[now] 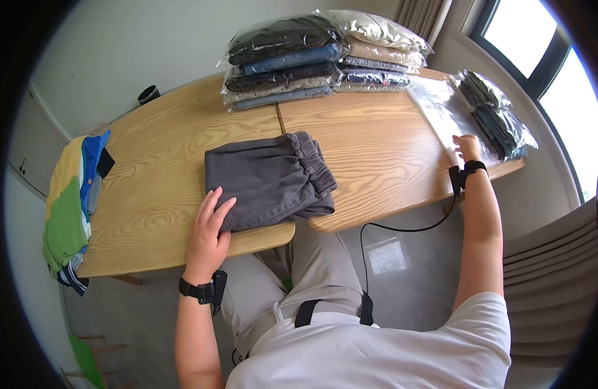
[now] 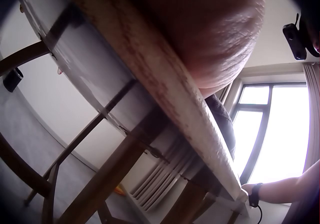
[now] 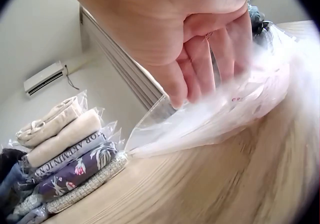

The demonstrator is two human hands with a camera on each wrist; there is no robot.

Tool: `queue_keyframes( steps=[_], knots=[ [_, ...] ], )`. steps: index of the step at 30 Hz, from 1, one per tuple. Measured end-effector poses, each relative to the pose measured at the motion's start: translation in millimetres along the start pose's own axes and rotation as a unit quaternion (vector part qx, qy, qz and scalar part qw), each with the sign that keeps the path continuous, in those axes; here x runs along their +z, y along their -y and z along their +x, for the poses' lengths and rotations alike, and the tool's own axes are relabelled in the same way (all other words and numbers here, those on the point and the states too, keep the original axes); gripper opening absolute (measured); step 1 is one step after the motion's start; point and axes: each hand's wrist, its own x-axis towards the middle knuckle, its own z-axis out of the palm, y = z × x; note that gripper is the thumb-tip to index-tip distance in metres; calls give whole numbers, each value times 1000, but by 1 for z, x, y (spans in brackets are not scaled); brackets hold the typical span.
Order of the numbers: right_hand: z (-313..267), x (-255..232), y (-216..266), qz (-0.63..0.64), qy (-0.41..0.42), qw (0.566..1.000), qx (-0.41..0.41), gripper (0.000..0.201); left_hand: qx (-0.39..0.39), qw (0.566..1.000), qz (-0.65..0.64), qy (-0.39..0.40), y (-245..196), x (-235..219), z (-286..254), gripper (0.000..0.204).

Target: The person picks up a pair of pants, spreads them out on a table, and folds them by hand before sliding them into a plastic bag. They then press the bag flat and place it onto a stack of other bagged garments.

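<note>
Dark grey trousers (image 1: 257,178), folded with the gathered waistband to the right, lie at the table's front edge. My left hand (image 1: 208,240) rests on their near left corner, fingers straight. At the table's right end my right hand (image 1: 468,148) is at the near edge of a flat clear plastic bag (image 1: 442,107). In the right wrist view the fingers of my right hand (image 3: 205,59) bend down onto the clear film (image 3: 200,121); whether they pinch it is hard to tell. The left wrist view shows the palm (image 2: 215,39) over the table edge (image 2: 165,79).
Bagged folded clothes stand in two stacks (image 1: 283,58) (image 1: 377,55) at the back. More bagged dark items (image 1: 497,113) lie at the right end. Colourful clothes (image 1: 72,201) hang over the left edge. A black cup (image 1: 148,94) stands behind. A cable (image 1: 409,229) trails from the right wrist.
</note>
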Motion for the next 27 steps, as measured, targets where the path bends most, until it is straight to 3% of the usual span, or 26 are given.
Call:
queue_keyframes(
  steps=[5, 9, 10, 12, 13, 15, 16, 18, 20, 22, 23, 24, 27],
  knots=[
    [15, -4, -30, 296, -32, 954, 14, 25, 0, 1000, -2, -3, 0, -2, -1, 63],
    [-13, -16, -9, 390, -33, 920, -26, 26, 1, 1000, -5, -4, 2, -1, -2, 62],
    [-19, -21, -2, 388, 8, 920, -55, 23, -3, 1000, -5, -7, 3, 0, -2, 62],
    [-58, -21, 31, 417, 64, 883, -208, 16, 5, 1000, 15, -14, 3, 0, -2, 62],
    [-87, -23, 53, 416, 71, 882, -209, 16, -1, 1000, 17, -16, 3, 1, -2, 62],
    [-156, -26, 101, 502, 197, 798, -268, 7, -4, 1000, 25, -6, 4, 0, -2, 62],
    [-184, -23, 119, 505, 205, 794, -269, 7, -10, 999, 31, -8, 5, 1, -3, 62],
    [-234, -11, 153, 525, 271, 730, -344, 5, -2, 1000, -5, -13, 6, 1, -4, 61],
    [-285, 12, 188, 504, 302, 702, -404, 6, -3, 1000, -3, 10, 2, -9, -8, 59],
    [-312, 46, 211, 492, 385, 646, -439, 6, 0, 965, -259, -38, 14, -9, -11, 71],
    [-329, 62, 222, 495, 438, 622, -421, 8, -24, 947, -316, -49, 15, -13, -13, 83],
    [-347, 77, 233, 494, 489, 595, -404, 11, -20, 952, -301, -54, 11, -20, -15, 83],
    [-400, 115, 259, 428, 598, 550, -397, 11, -20, 904, -402, -145, -4, -46, -25, 80]
  ],
)
